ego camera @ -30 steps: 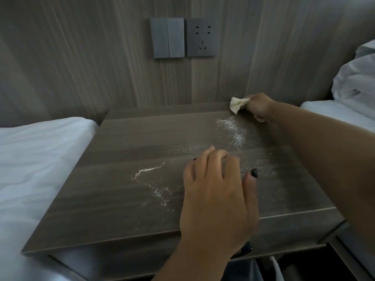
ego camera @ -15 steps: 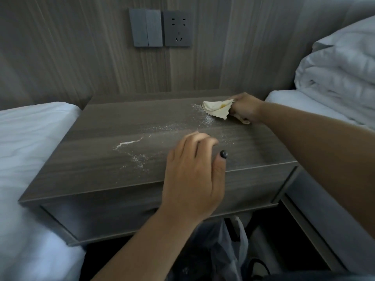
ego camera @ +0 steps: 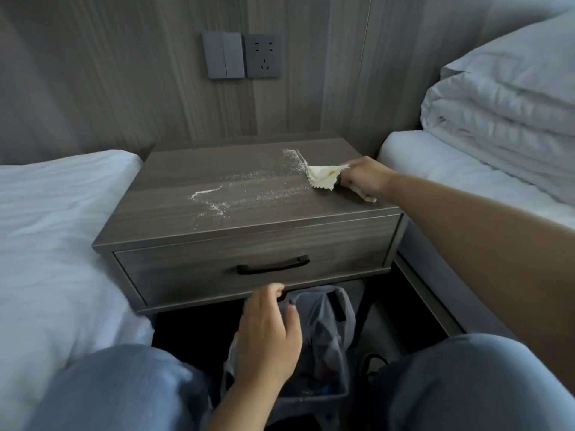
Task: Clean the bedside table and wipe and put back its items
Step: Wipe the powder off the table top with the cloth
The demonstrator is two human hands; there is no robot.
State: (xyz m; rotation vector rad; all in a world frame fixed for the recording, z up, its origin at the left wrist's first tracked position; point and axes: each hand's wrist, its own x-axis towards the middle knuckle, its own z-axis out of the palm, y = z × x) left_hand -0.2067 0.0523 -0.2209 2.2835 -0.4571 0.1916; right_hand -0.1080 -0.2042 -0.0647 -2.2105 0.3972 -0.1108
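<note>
The right hand [ego camera: 362,179] pinches a crumpled pale yellow cloth [ego camera: 323,177] against the far right of the grey wood-grain bedside table [ego camera: 174,222], placed to sweep the scattered white powder [ego camera: 249,189] leftward or toward the near edge. The left hand [ego camera: 269,334] hangs loosely spread and holds nothing, below the drawer's black handle [ego camera: 273,264], its fingertips at the rim of the plastic-lined grey waste bin [ego camera: 320,343] under the table, probably to position it for catching powder. No table items show; 2 white beds flank it.
</note>
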